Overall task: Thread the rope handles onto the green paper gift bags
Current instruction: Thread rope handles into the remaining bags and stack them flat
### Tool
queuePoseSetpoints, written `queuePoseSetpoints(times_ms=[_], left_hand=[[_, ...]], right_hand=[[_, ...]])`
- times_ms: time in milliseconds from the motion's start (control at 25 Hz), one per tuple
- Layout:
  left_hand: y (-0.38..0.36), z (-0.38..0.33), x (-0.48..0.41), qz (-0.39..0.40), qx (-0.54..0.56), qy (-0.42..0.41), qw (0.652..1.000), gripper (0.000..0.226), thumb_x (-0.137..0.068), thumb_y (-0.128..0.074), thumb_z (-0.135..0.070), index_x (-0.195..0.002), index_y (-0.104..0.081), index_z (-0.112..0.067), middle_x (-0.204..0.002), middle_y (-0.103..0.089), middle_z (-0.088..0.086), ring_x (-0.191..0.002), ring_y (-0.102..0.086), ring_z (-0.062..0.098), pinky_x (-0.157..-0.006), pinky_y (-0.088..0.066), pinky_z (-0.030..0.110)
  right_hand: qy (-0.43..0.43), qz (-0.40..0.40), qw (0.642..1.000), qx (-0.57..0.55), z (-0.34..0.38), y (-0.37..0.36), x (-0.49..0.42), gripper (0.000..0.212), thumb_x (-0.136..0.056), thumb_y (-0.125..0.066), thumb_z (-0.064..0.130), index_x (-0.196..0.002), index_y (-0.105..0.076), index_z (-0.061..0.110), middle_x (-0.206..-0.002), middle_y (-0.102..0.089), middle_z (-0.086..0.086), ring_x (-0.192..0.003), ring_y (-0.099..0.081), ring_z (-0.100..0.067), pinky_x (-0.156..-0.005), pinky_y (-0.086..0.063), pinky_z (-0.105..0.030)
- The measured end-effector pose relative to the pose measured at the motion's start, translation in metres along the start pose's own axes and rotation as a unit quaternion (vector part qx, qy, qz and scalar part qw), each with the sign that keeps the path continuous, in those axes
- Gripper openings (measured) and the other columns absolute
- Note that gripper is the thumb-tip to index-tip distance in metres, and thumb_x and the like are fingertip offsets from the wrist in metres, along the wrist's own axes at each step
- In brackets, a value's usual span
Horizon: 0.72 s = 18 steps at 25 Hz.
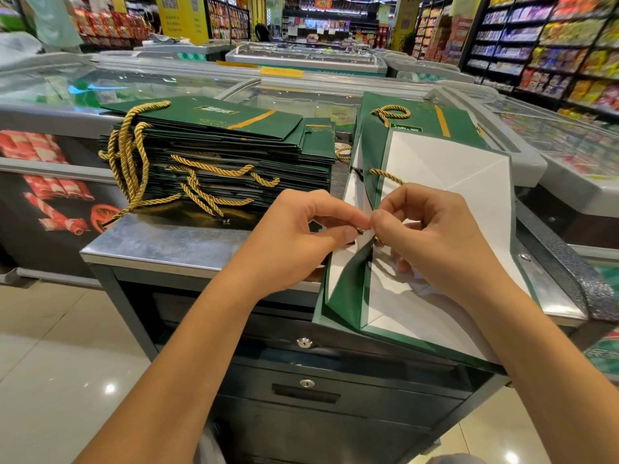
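Beside a stack of finished green paper bags (214,122), left hand (301,229) and right hand (432,236) pinch a gold twisted rope (387,175) at the rim of an open bag (348,293) (far end seemingly through).

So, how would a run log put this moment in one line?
step: threading gold rope | left hand: pinches its end | right hand: pinches open bag rim | stack of bags: at left
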State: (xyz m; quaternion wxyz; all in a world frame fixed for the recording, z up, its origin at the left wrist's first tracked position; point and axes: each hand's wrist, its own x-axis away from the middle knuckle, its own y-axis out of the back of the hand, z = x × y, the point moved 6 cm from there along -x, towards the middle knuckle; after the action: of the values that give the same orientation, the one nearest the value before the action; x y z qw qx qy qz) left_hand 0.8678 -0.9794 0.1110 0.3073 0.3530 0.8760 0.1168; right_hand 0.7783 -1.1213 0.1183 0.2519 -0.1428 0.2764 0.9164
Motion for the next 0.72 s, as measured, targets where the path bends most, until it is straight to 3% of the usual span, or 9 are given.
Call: queuePoseSetpoints(times_ms=[200, 400, 480, 600, 720], left_hand=[[0.001, 0.004, 0.000, 0.029, 0.013, 0.038, 0.999, 0.028, -0.095, -0.064, -0.002, -0.105, -0.080, -0.023, -0.083, -0.063, -0.012, -0.089, -0.064, 0.008, -0.086, -0.051, 0.021], [0.002, 0.002, 0.001, 0.026, 0.023, 0.057, 0.998, 0.027, -0.097, -0.060, -0.003, -0.103, -0.079, -0.022, -0.088, -0.067, -0.007, -0.086, -0.064, 0.009, -0.082, -0.053, 0.021], [0.003, 0.004, 0.002, 0.003, 0.073, 0.090, 0.993, 0.025, -0.098, -0.056, -0.001, -0.100, -0.075, -0.017, -0.081, -0.063, -0.001, -0.072, -0.060, 0.014, -0.069, -0.053, 0.027], [0.008, 0.013, 0.003, -0.051, 0.230, 0.165, 0.958, 0.027, -0.096, -0.042, 0.009, -0.090, -0.063, -0.007, -0.075, -0.047, 0.006, -0.065, -0.056, 0.013, -0.077, -0.058, 0.048], [0.012, 0.016, 0.000, -0.072, 0.289, 0.177, 0.938, 0.025, -0.095, -0.040, 0.008, -0.096, -0.063, -0.004, -0.076, -0.049, 0.005, -0.068, -0.050, 0.011, -0.079, -0.062, 0.043]], right_hand=[[-0.008, 0.004, 1.000, -0.006, 0.001, 0.000, 0.001, 0.011, -0.088, -0.066, 0.022, -0.082, -0.071, 0.013, -0.065, -0.065, -0.005, -0.044, -0.057, -0.014, -0.044, -0.049, -0.025], [-0.007, 0.006, 1.000, 0.004, 0.002, -0.001, 0.002, 0.016, -0.090, -0.067, 0.024, -0.080, -0.072, 0.012, -0.064, -0.068, -0.011, -0.046, -0.058, -0.015, -0.047, -0.052, -0.031], [-0.011, -0.001, 1.000, -0.007, 0.002, -0.001, 0.003, 0.019, -0.088, -0.069, 0.026, -0.079, -0.071, 0.010, -0.065, -0.067, -0.015, -0.045, -0.056, -0.019, -0.046, -0.051, -0.034], [-0.010, -0.009, 1.000, -0.004, 0.002, -0.001, 0.004, 0.019, -0.090, -0.070, 0.025, -0.078, -0.069, 0.011, -0.066, -0.067, -0.013, -0.043, -0.056, -0.021, -0.045, -0.050, -0.037], [0.006, -0.012, 1.000, 0.013, 0.001, 0.000, 0.003, 0.019, -0.089, -0.072, 0.031, -0.075, -0.069, 0.018, -0.062, -0.065, 0.003, -0.046, -0.057, -0.014, -0.047, -0.048, -0.029]])
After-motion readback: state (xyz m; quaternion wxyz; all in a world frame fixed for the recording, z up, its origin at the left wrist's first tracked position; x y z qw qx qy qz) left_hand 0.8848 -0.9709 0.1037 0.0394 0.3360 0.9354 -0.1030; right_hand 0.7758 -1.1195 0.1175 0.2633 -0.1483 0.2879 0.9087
